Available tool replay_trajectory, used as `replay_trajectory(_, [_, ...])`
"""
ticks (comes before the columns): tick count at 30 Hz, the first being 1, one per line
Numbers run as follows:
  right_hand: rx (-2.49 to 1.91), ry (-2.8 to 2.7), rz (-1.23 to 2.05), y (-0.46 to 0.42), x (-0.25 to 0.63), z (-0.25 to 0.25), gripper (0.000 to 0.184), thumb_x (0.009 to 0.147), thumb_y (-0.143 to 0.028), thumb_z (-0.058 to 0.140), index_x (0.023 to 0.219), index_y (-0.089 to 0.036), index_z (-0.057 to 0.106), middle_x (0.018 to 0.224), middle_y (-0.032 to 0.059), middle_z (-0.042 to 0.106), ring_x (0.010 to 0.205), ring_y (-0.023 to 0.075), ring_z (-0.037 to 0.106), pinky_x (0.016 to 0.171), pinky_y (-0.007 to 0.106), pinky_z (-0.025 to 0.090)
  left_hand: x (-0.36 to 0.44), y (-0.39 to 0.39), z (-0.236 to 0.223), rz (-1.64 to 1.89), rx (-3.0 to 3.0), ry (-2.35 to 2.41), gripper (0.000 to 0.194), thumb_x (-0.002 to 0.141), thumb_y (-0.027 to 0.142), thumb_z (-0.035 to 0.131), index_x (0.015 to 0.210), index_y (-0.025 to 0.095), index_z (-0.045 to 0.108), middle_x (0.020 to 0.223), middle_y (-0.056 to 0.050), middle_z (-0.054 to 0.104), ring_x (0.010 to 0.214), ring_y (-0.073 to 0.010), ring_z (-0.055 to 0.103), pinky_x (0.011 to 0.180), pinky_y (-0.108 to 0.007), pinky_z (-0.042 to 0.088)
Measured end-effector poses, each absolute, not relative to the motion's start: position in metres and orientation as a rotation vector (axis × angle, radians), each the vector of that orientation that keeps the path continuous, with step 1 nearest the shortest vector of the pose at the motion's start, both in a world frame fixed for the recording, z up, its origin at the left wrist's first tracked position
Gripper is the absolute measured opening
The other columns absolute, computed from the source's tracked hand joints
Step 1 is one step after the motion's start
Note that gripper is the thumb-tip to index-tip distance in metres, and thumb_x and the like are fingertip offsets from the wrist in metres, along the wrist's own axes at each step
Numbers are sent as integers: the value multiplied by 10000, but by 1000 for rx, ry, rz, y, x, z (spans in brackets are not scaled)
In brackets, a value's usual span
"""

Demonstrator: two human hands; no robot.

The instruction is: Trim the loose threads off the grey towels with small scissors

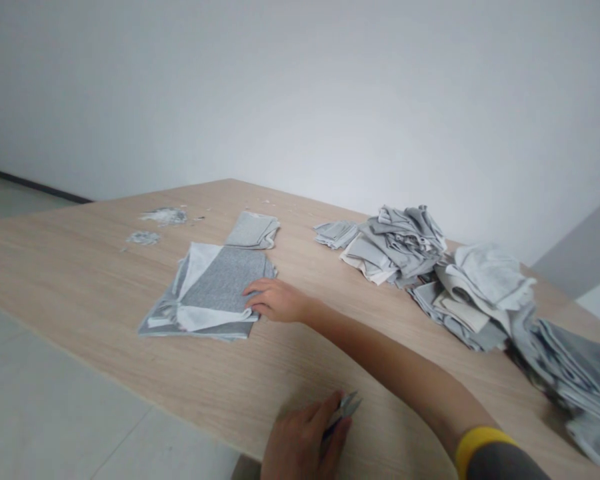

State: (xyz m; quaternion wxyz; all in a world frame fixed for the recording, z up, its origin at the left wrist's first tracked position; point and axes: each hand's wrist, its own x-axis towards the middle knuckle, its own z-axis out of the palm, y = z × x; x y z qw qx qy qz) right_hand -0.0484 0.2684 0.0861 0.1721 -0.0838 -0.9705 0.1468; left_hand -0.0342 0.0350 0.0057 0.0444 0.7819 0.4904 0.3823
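Note:
My right hand (276, 300) reaches out across the wooden table (80, 287), its fingers lying loosely on the right edge of a flat grey and white cloth piece (210, 293). The sleeve on that arm is dark with a yellow cuff (480, 445). At the near table edge my left hand (303, 443) is closed round a small pair of metal snips (347, 405), whose tips point away to the right.
A smaller folded grey cloth (253, 230) lies just behind the flat piece. Lint tufts (164, 215) lie at the far left. Heaps of grey and cream cloth pieces (400, 245) run along the right side to the near right corner (575, 373). A white wall stands behind.

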Motion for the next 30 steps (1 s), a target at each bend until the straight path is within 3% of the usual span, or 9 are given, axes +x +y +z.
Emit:
replay_trajectory(6, [-538, -2435, 522, 276, -53, 100, 239, 1000, -160, 485, 1112, -169, 696, 1049, 80, 749, 996, 185, 691, 909, 296, 497, -35, 33, 6, 1159, 2392, 1524, 332, 969, 363, 540, 1253, 244, 661, 999, -25, 804, 773, -183, 775, 677, -275, 636])
replay_trajectory(15, [-611, -2026, 582, 289, -60, 160, 250, 1009, -212, 453, 1135, -181, 666, 959, 57, 742, 932, 161, 700, 824, 260, 542, -37, 35, 1, 1170, 2405, 1570, 324, 968, 398, 551, 1242, 275, 673, 1009, -5, 804, 801, -178, 777, 686, -262, 634])
replay_trajectory(21, [-397, -1744, 608, 287, -38, 229, 224, 982, -338, 531, 1083, -203, 679, 898, 31, 724, 915, 157, 682, 827, 271, 560, -35, 34, 8, 1211, 2399, 1590, 319, 976, 412, 522, 1208, 276, 692, 998, 2, 807, 790, -171, 778, 677, -261, 635])
replay_trajectory(26, [-306, -1730, 654, 284, 9, 273, 379, 917, -535, 592, 1055, -195, 688, 930, 32, 724, 928, 171, 672, 886, 311, 555, -34, 33, 15, 1260, 2381, 1600, 313, 982, 413, 506, 1184, 280, 704, 1003, 8, 805, 809, -178, 781, 697, -275, 642])
replay_trajectory(30, [-356, -1703, 650, 279, 52, 287, 453, 835, -619, 649, 965, -188, 695, 850, 22, 700, 846, 171, 646, 805, 301, 543, -35, 35, 19, 1265, 2375, 1568, 297, 975, 399, 525, 1190, 286, 697, 1007, 23, 805, 823, -165, 780, 730, -246, 633])
